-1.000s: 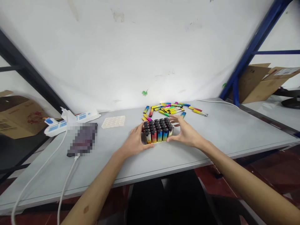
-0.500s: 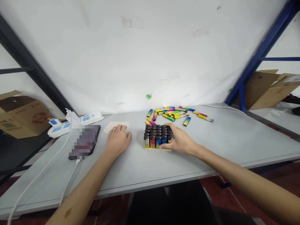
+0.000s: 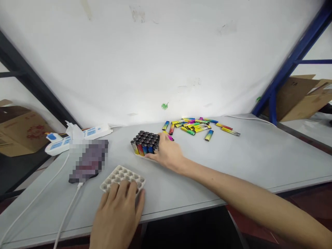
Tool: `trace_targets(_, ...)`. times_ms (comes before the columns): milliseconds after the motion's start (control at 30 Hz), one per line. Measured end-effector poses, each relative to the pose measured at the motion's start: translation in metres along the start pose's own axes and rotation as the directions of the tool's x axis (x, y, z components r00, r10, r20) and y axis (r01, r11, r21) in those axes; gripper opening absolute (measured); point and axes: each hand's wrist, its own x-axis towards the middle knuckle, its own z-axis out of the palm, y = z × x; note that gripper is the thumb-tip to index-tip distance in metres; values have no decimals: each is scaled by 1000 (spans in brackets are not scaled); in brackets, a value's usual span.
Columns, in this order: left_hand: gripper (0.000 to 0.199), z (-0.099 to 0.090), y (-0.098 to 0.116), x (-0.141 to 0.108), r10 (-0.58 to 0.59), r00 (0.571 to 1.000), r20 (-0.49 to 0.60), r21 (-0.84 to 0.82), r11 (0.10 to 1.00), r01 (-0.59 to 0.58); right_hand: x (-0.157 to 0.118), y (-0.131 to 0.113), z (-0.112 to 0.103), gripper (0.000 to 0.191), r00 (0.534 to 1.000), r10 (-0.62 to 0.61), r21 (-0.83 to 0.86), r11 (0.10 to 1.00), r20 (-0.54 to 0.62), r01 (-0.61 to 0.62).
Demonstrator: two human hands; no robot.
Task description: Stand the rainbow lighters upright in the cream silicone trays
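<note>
Near the front edge of the table, my left hand [image 3: 118, 204] rests on a pale tray [image 3: 117, 174] with rows of holes. Its fingertips lie over the tray's near side, and the thumb is down along the right side. Farther back, my right hand [image 3: 168, 152] is closed round the right end of a block of lighters [image 3: 146, 141]. These stand upright in tight rows, black tops up, with shiny coloured bodies along the front. A pale rim shows beneath them. Behind the right hand, several loose lighters [image 3: 197, 126] lie scattered on the table.
On the left lie a pixelated phone-like device [image 3: 89, 160] with a white cable and a white power strip [image 3: 97, 130]. A white wall [image 3: 166, 62] rises behind the table [image 3: 233, 155]. Cardboard boxes [image 3: 23, 129] stand beyond the dark left post; others stand beyond the blue right post.
My left hand has pulled the holed tray toward the table's front edge. My right hand has shifted the block of lighters left, and it now sits at an angle.
</note>
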Motion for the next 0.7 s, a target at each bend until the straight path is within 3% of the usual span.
trace_targets(233, 15, 1, 37, 21, 128, 982, -135, -153, 977, -148, 62, -38, 40, 76, 998, -61, 71, 995, -34, 64)
trace_targets(367, 13, 4, 62, 48, 198, 973, -117, -274, 935, -223, 91, -39, 51, 90, 992, -125, 100, 987, -11, 125)
trace_targets(433, 13, 7, 72, 60, 243, 962, -124, -313, 911, -270, 98, -30, 44, 103, 974, -227, 88, 971, 23, 224)
trace_targets(500, 15, 10, 81, 72, 284, 948, -142, -342, 885, -316, 96, -14, 29, 105, 933, -358, 48, 933, 20, 357)
trace_targets(567, 14, 15, 88, 82, 317, 936, -152, -359, 864, -352, 87, 8, 9, 77, 901, -432, -31, 902, -40, 431)
trace_targets(633, 16, 21, 94, 93, 351, 920, -171, -354, 850, -390, 74, 33, -11, 46, 907, -417, -78, 908, -60, 412)
trace_targets(700, 20, 26, 99, 106, 412, 888, -206, -312, 832, -458, 60, 60, -26, 37, 904, -424, -87, 900, 55, 428)
